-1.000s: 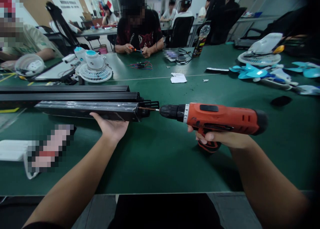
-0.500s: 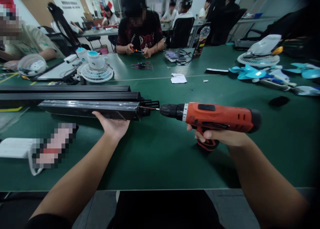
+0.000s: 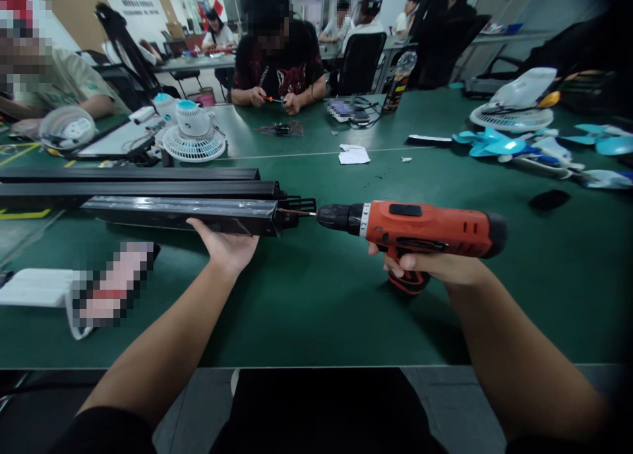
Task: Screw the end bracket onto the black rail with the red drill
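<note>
My left hand (image 3: 228, 246) grips the near end of a long black bar-shaped housing (image 3: 182, 215) from below, thumb along its front side; its other fingers are hidden underneath. Glossy clear film seems to cover the housing's top. My right hand (image 3: 425, 266) is wrapped round the handle of an orange and black cordless drill (image 3: 430, 226), which points left. A thin bit runs from the drill's chuck (image 3: 341, 218) to the housing's right end, beside a black bracket (image 3: 301, 204). Whether its tip sits in a screw is too small to tell.
Two more black bars (image 3: 138, 189) lie just behind the housing. At the left are a phone (image 3: 116, 286) and a white strapped object (image 3: 39, 288). Fan parts (image 3: 192, 140) and blue blades (image 3: 489, 142) lie farther back. A co-worker (image 3: 279, 64) sits opposite, holding a screwdriver.
The drill's rear end has swung slightly to the left and up in the picture. The left hand keeps its hold on the housing, and the view has shifted a little.
</note>
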`<state>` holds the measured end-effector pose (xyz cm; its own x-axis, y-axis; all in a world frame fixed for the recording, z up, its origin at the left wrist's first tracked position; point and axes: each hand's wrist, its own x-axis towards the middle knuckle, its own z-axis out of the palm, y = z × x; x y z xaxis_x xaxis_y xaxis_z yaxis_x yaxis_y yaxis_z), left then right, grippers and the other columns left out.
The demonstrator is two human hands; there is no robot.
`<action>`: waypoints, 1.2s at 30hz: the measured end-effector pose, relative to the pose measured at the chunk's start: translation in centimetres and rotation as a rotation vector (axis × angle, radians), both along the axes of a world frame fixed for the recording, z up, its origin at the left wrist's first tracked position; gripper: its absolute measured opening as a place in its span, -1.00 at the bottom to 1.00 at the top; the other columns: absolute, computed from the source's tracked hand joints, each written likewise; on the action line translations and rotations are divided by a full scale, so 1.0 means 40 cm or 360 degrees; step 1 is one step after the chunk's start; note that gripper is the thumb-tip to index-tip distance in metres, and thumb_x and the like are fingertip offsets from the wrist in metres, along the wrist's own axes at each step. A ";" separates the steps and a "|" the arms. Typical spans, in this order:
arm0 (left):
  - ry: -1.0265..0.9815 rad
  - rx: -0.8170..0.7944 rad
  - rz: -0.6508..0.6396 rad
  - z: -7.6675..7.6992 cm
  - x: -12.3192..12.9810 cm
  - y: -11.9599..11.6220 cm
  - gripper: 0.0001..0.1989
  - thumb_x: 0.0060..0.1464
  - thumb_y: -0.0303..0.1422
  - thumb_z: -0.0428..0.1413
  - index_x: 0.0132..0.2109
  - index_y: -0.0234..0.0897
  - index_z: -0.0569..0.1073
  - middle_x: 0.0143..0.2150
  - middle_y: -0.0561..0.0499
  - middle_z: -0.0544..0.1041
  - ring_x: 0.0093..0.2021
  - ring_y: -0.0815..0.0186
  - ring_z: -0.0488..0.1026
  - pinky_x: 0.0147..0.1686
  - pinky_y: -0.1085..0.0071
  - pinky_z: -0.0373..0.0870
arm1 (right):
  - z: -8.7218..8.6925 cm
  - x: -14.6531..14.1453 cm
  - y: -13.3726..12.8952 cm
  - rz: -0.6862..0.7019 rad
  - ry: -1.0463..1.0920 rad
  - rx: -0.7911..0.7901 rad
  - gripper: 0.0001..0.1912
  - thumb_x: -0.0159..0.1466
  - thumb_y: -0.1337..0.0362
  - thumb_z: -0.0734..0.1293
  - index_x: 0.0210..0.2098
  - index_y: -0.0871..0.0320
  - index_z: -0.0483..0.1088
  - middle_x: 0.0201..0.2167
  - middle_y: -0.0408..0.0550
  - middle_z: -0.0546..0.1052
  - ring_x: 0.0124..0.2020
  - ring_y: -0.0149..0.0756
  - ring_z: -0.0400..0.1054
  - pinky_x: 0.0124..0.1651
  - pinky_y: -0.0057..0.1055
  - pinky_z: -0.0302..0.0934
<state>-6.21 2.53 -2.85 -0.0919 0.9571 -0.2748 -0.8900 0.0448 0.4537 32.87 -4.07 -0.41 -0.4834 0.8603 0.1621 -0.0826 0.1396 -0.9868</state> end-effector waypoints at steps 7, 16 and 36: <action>0.0057 0.0005 0.0005 0.008 0.008 -0.005 0.08 0.32 0.58 -0.18 0.66 0.05 0.34 0.57 -0.17 0.54 0.60 -0.11 0.44 0.43 0.01 0.56 | 0.002 -0.004 0.003 0.0020 -0.0015 -0.0019 -0.57 0.33 0.02 0.72 0.06 0.09 0.73 -0.21 0.00 0.75 -0.49 -0.39 0.49 -0.31 -0.33 0.64; 0.0003 0.0008 -0.0040 0.001 0.000 -0.003 0.09 0.29 0.59 -0.15 0.65 0.06 0.36 0.60 -0.17 0.51 0.62 -0.14 0.42 0.45 -0.03 0.55 | 0.000 -0.007 0.006 0.0048 0.0039 0.0136 -0.60 0.37 0.06 0.69 0.10 0.10 0.73 -0.11 0.04 0.77 -0.48 -0.40 0.50 -0.33 -0.36 0.62; 0.0030 0.0057 -0.0071 -0.014 -0.007 0.005 0.12 0.27 0.61 -0.16 0.68 0.06 0.31 0.60 -0.19 0.51 0.66 -0.17 0.36 0.44 -0.03 0.55 | -0.009 -0.006 0.001 -0.0045 0.0035 0.0039 -0.59 0.32 0.03 0.72 0.09 0.01 0.77 -0.12 0.01 0.79 -0.51 -0.37 0.49 -0.38 -0.31 0.59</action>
<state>-6.50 2.72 -3.42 -0.0537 0.9696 -0.2389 -0.8788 0.0677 0.4723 32.63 -4.02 -0.78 -0.4548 0.8693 0.1937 -0.1002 0.1661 -0.9810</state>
